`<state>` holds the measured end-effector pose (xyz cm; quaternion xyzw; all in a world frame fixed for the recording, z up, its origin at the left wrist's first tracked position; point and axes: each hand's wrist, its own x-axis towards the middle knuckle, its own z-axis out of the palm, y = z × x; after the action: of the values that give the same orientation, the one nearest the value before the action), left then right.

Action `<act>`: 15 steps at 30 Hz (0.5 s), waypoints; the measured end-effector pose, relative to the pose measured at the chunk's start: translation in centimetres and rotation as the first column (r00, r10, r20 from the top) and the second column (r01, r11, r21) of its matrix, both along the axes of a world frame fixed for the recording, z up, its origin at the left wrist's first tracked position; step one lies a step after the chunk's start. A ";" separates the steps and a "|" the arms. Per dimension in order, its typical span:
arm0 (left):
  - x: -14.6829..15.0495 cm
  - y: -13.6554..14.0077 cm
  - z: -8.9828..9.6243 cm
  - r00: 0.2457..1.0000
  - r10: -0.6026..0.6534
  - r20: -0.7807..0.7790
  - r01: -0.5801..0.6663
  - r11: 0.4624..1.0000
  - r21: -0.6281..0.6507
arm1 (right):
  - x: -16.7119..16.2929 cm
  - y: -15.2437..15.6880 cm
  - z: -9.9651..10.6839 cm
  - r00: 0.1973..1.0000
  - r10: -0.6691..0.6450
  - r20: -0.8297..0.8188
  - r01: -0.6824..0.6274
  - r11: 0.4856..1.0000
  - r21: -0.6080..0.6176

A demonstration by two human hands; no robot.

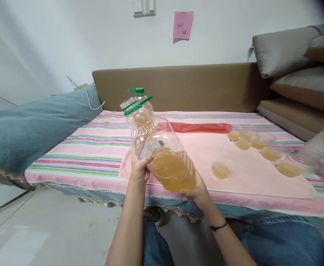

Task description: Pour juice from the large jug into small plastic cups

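A large clear plastic bottle (170,162) with a green carrying ring and yellowish liquid inside is tilted, its uncapped mouth up and to the left. My left hand (139,162) is wrapped around its left side. My right hand (193,188) supports it near the base at the lower right. Behind its neck shows another clear bottle with a green cap (140,91), mostly hidden. Nearest on the right, a clear cup (221,170) of yellowish liquid stands by itself on a pink mat (250,184).
Several more clear cups (271,153) of the liquid stand at the right, beside stacked clear cups (322,146). A red plastic bag (200,128) lies behind the mat on the striped cover (78,155). Cushions (308,85) are piled at the right, against the brown backrest (184,87).
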<state>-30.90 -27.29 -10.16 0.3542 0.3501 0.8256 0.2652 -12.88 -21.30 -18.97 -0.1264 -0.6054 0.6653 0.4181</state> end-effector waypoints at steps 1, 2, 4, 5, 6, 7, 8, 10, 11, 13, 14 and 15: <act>-0.7 0.2 0.1 0.999 0.030 -0.025 -0.030 1.000 -0.001 | -0.7 0.5 0.0 1.000 -0.005 -0.006 0.005 1.000 0.002; -1.4 0.5 0.3 0.997 0.060 -0.053 -0.060 0.998 0.001 | -1.5 1.0 0.0 1.000 -0.017 -0.006 0.017 1.000 0.017; -2.6 1.0 0.6 0.984 0.123 -0.130 -0.122 0.992 0.012 | -3.0 2.2 0.1 0.999 -0.033 0.011 0.032 0.998 0.062; -3.2 1.2 0.7 0.973 0.149 -0.178 -0.149 0.989 0.014 | -3.8 2.8 0.1 0.999 -0.024 0.031 0.021 0.996 0.082; -3.8 1.5 0.8 0.959 0.169 -0.229 -0.171 0.985 0.010 | -4.6 3.3 0.2 0.999 -0.007 0.054 0.002 0.995 0.097; -4.4 1.7 0.9 0.944 0.181 -0.277 -0.188 0.982 0.002 | -5.4 3.8 0.2 0.997 0.012 0.074 -0.020 0.994 0.104; -5.0 1.9 1.0 0.930 0.186 -0.317 -0.199 0.980 -0.009 | -6.1 4.2 0.3 0.996 0.025 0.088 -0.035 0.993 0.110; -6.3 2.4 1.2 0.912 0.190 -0.363 -0.214 0.977 -0.026 | -7.5 4.7 0.5 0.993 0.033 0.111 -0.048 0.990 0.134; -6.9 2.7 1.2 0.909 0.191 -0.371 -0.218 0.976 -0.031 | -8.2 4.9 0.6 0.992 0.031 0.122 -0.050 0.988 0.149; -8.2 3.1 1.4 0.910 0.178 -0.375 -0.208 0.977 -0.040 | -9.5 5.2 0.8 0.989 0.017 0.144 -0.044 0.981 0.188; -8.8 3.2 1.4 0.910 0.167 -0.379 -0.198 0.979 -0.044 | -10.2 5.3 0.9 0.988 0.005 0.157 -0.038 0.977 0.211; -9.4 3.3 1.4 0.910 0.154 -0.386 -0.187 0.981 -0.047 | -10.7 5.5 0.9 0.985 -0.008 0.175 -0.034 0.971 0.237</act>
<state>-40.27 -23.95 -8.73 0.4643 0.4584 0.7460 0.1335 -23.60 -15.80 -18.07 -0.1292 -0.7162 0.5767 0.3713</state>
